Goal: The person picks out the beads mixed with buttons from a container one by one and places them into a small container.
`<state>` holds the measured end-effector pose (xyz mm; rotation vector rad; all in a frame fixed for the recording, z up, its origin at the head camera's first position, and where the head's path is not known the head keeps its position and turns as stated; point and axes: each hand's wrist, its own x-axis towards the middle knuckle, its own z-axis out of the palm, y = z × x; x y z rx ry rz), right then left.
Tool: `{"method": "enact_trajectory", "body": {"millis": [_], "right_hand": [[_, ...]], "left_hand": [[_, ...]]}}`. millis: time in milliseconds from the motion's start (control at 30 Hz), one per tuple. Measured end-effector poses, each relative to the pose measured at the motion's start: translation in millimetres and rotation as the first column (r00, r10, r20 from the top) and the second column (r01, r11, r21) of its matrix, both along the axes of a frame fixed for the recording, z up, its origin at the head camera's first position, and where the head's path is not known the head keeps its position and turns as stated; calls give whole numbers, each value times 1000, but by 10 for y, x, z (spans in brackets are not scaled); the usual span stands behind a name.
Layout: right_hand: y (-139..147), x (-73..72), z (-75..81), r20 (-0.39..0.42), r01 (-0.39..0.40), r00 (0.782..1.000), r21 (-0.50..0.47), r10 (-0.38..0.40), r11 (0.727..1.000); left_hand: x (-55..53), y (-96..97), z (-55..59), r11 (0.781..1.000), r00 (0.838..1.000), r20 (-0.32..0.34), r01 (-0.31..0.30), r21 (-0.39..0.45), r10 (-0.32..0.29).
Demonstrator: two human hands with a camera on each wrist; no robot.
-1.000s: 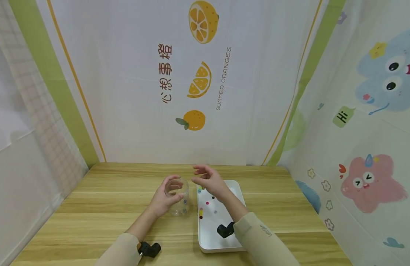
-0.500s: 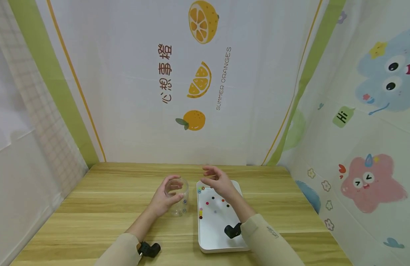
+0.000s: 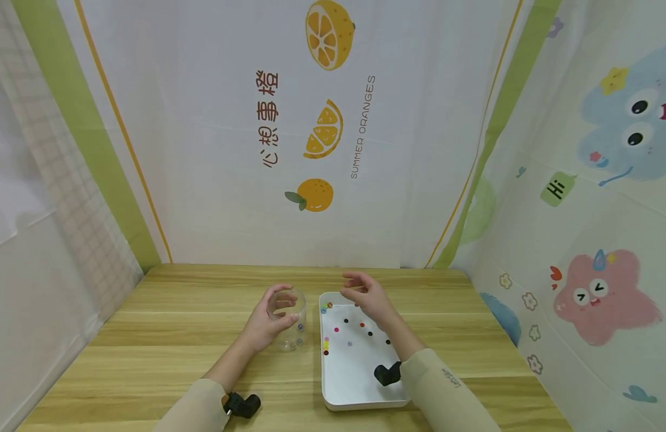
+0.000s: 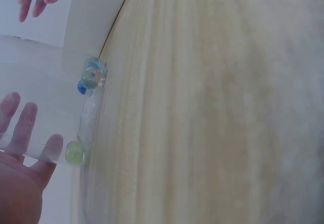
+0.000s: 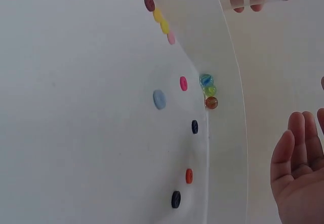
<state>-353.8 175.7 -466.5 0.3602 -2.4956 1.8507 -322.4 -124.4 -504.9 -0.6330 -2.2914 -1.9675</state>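
My left hand (image 3: 260,329) grips a clear jar (image 3: 290,337) round its side, the jar standing upright on the table. Several glass marbles (image 4: 91,77) lie in its bottom. Over the far end of a white tray (image 3: 341,387), my right hand (image 3: 375,303) hovers with relaxed, slightly bent fingers and nothing seen in them. In the tray, several buttons are scattered: a light blue button (image 5: 159,99), a pink button (image 5: 184,83), an orange button (image 5: 189,176) and black ones. A brown marble (image 5: 211,102) sits beside blue and yellow-green marbles along the tray's wall.
The tray stands right of the jar on a wood-grain table (image 3: 165,336). A dark red button (image 5: 149,3), yellow ones and a light pink one line its left side. Printed cloth (image 3: 219,228) hangs behind the table and along both sides.
My right hand has moved right, away from the jar and across the tray's far end, uncovering more buttons and the corner marbles. My left hand and the jar have stayed put.
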Motion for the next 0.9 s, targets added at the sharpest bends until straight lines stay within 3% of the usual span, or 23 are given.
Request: {"method": "enact_trajectory", "body": {"millis": [533, 900], "right_hand": [[139, -59, -145, 48, 98, 994, 49, -100, 994], [140, -71, -240, 82, 69, 994, 81, -75, 994]], "left_hand": [[-5, -1, -1, 1000, 1000, 10, 7, 16, -7], [6, -3, 5, 1000, 1000, 15, 5, 16, -6]]}}
